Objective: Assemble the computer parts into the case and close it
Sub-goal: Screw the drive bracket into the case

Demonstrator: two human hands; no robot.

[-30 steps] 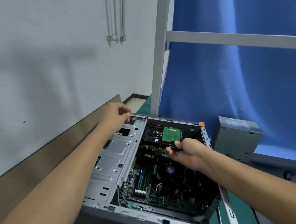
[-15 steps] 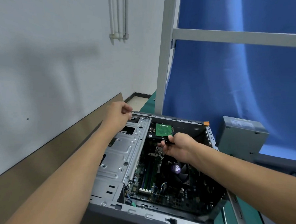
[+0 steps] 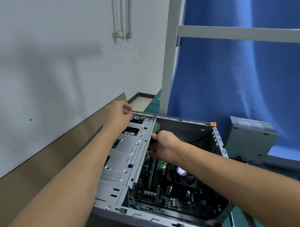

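My left hand (image 3: 120, 114) gripped the grey open case (image 3: 183, 130) — my right hand (image 3: 164, 147) held a green-edged drive (image 3: 155, 127), it seemed.

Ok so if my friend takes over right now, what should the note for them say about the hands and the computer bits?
Left hand: grips the far left corner of the silver metal drive cage.
Right hand: holds a black drive with a green board edge against the cage's inner side, mostly hidden.
Done: green motherboard with its black fan sits in the open grey computer case.
Left to do: seat the drive, probably fit the grey metal power supply box standing outside on the right, then close the case.
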